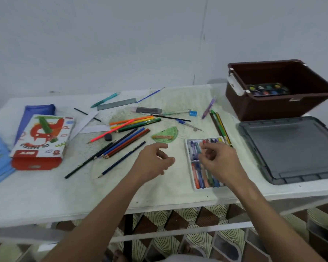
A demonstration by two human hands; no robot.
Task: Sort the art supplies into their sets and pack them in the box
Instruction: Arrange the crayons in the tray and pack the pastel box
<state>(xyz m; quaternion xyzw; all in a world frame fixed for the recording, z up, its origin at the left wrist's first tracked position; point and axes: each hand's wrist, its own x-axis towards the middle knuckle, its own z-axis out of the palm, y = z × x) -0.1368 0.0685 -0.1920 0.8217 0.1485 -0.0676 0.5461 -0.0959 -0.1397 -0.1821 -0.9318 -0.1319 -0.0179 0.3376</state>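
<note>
1. Nearest the camera, two bare forearms reach up from the bottom edge over the white table (45, 201), which has a pale green mat at its middle.
2. At the left of the frame, a red and white oil pastel carton (43, 141) lies flat with a green stick on its lid; a blue pouch (37, 110) lies just behind it.
3. Left of centre, a loose fan of coloured pencils (125, 138) lies on the mat beside a small black eraser (108, 137).
4. At centre, the left hand (155, 163) hovers over the mat with fingers loosely curled, holding nothing; a green plastic protractor (164, 134) lies just beyond it.
5. Right of centre, the right hand (219, 161) is over a white tray of oil pastels (196, 184), its fingertips pinching a grey-green pastel stick (198, 149) above the tray's upper row.
6. In the upper right, a brown plastic box (254, 108) stands open with a round-pan watercolour palette (267, 90) inside.
7. At the right edge, the grey box lid (254, 152) lies flat, in front of the box.
</note>
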